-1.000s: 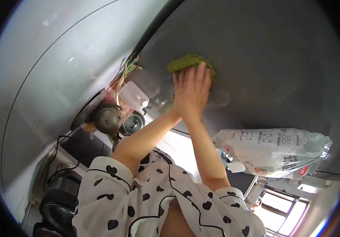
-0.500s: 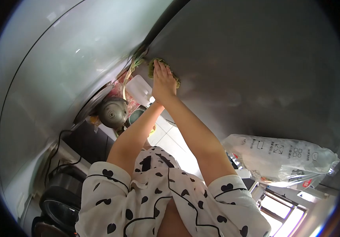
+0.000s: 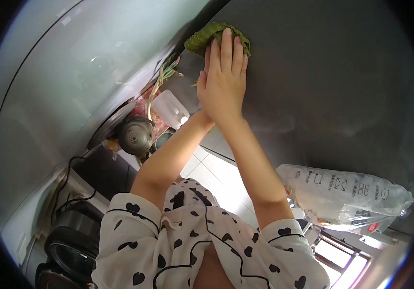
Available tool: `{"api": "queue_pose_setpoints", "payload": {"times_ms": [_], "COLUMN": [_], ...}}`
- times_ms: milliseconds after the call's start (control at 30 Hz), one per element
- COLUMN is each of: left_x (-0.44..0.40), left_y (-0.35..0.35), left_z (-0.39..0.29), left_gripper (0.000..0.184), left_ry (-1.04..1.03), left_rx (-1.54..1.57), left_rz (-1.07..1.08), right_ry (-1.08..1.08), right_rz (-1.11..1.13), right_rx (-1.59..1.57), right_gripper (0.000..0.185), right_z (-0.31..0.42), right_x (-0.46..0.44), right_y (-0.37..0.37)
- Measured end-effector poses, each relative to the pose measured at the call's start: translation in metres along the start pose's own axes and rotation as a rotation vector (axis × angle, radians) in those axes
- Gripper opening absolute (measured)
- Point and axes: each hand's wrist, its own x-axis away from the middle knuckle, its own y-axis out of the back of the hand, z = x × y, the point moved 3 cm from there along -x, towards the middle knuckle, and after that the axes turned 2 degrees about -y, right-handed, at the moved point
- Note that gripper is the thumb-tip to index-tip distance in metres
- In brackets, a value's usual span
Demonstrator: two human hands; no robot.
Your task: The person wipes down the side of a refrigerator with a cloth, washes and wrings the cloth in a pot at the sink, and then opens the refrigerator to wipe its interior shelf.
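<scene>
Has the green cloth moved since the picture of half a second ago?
Yes. The green cloth has moved toward the top of the picture, farther from the plastic jug.

A bright tiled floor between a pale, glossy surface and a sunlit window

The pale surface [image 3: 67, 96] fills the left of the view, faintly mirroring the light, with a flat dark panel [image 3: 102, 169] below it. White floor tiles [image 3: 214, 176] with thin grout lines show in the middle, some nearly washed out by light. At lower right the window [image 3: 332, 251], slanted in the view, glares white beside a pale wall [image 3: 388, 253]
</scene>
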Motion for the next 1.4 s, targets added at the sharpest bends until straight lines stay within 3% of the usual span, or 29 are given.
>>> {"api": "queue_pose_setpoints", "payload": {"times_ms": [133, 433, 633, 867, 1000, 1100, 1200, 1300, 1400], "left_x": [0.002, 0.081, 0.11, 0.106, 0.095, 0.094, 0.105, 0.123, 0.154], "left_y": [-0.008, -0.023, -0.023, -0.015, -0.007, -0.007, -0.021, -0.038, -0.078], "left_z": [0.022, 0.08, 0.062, -0.015, -0.065, -0.087, -0.091, -0.068, -0.031], "left_gripper": [0.057, 0.057, 0.057, 0.057, 0.057, 0.057, 0.058, 0.056, 0.052], "left_ry": [0.022, 0.297, 0.372, 0.18, -0.036, -0.186, -0.289, -0.073, 0.862], "left_rx": [-0.035, -0.161, -0.158, -0.1, -0.064, -0.042, 0.001, 0.377, 1.814], "left_rz": [-0.011, 0.155, 0.256, 0.342, 0.418, 0.467, 0.512, 0.42, 0.162], "right_ry": [0.046, 0.177, 0.104, -0.133, -0.236, -0.245, -0.273, -0.332, -0.332], "right_rz": [0.038, 0.324, 0.453, 0.456, 0.281, -0.022, -0.053, -0.034, 0.104], "right_rx": [0.034, 0.123, 0.091, 0.002, 0.046, -0.024, 0.051, 0.152, 0.119], "right_gripper": [0.063, 0.056, 0.056, 0.063, 0.062, 0.06, 0.056, 0.055, 0.053], "right_z": [0.005, 0.017, 0.003, -0.021, -0.035, -0.052, -0.067, -0.068, -0.067], "right_x": [0.0, 0.033, 0.077, 0.111, 0.127, 0.148, 0.167, 0.17, 0.167], "right_y": [-0.032, -0.129, -0.137, -0.047, 0.009, 0.032, 0.033, 0.015, -0.02]}}
